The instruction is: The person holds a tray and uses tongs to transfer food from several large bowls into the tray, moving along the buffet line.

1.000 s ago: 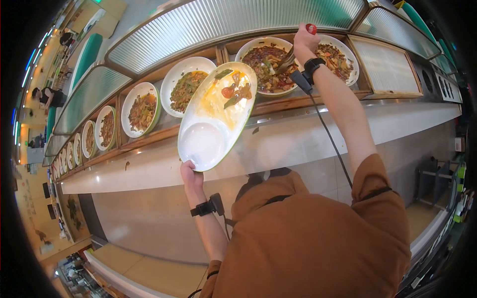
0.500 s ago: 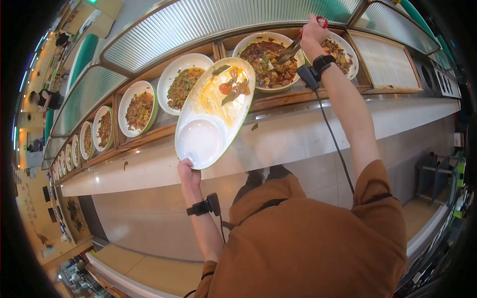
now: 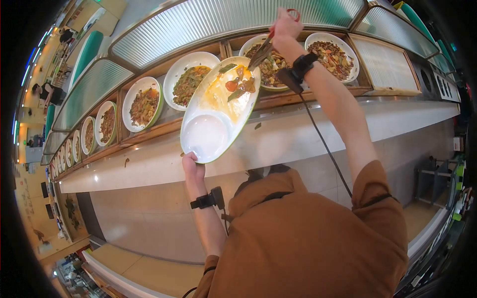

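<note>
My left hand [image 3: 193, 168] grips the lower rim of a white oval plate [image 3: 204, 133] with a divided round section. Sauce, leaves and a few food pieces lie smeared on the plate's upper part. My right hand [image 3: 286, 31] is closed on red-handled metal tongs [image 3: 260, 53]. The tongs' tips point down at the plate's upper right rim, in front of a bowl of dark mixed food [image 3: 271, 73]. Whether the tips hold food I cannot make out.
A row of white bowls [image 3: 166, 94] with cooked food stands in a wooden frame [image 3: 149, 135] along the counter. Ribbed glass panels [image 3: 198, 30] rise behind. A pale ledge [image 3: 298, 134] runs nearest me. A cable hangs from my right wrist.
The tongs have left the food in the bowl and moved left to the plate's upper edge. My right hand has shifted left; the plate has moved slightly right and up.
</note>
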A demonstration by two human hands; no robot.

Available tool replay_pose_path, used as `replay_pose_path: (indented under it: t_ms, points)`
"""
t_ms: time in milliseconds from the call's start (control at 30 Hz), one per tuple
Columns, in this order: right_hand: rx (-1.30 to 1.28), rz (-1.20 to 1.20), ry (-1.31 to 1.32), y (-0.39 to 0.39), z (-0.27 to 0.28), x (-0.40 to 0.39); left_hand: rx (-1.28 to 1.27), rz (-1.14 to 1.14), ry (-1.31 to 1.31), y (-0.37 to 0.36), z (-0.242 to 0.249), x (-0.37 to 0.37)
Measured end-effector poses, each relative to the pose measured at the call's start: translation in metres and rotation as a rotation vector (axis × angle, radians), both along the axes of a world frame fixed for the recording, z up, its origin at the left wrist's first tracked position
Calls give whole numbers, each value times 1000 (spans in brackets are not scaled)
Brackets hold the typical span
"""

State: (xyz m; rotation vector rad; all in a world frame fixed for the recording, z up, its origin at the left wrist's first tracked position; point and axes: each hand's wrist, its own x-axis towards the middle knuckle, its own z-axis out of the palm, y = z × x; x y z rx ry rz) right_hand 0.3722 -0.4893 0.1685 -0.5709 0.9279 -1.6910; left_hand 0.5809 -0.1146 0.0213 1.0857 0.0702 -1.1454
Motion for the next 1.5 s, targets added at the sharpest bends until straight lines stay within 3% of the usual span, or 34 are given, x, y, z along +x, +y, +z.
replay_pose_path:
  t_ms: [233, 467, 667, 800, 1000, 1133, 1367, 1500]
  points:
    - [37, 92, 239, 23, -33, 31, -6, 0, 5, -2, 6, -2]
    - [-64, 235, 97, 26, -6, 17, 20, 16, -9, -2, 4, -1]
    - [-35, 194, 211, 31, -23, 19, -5, 14, 1, -3, 0, 1]
    - [-93, 146, 51, 9, -20, 1, -31, 21, -14, -2, -3, 0]
    - [-93, -75, 192, -13, 20, -54, -5, 14, -14, 1, -10, 4]
    - [-69, -127, 502, -64, -38, -75, 11, 30, -1, 1, -7, 0]
    - [25, -128, 282, -59, -50, -64, -1, 53, -22, 0, -2, -6]
    - [96, -239, 575, -75, -60, -50, 5, 42, -45, 1, -3, -7]
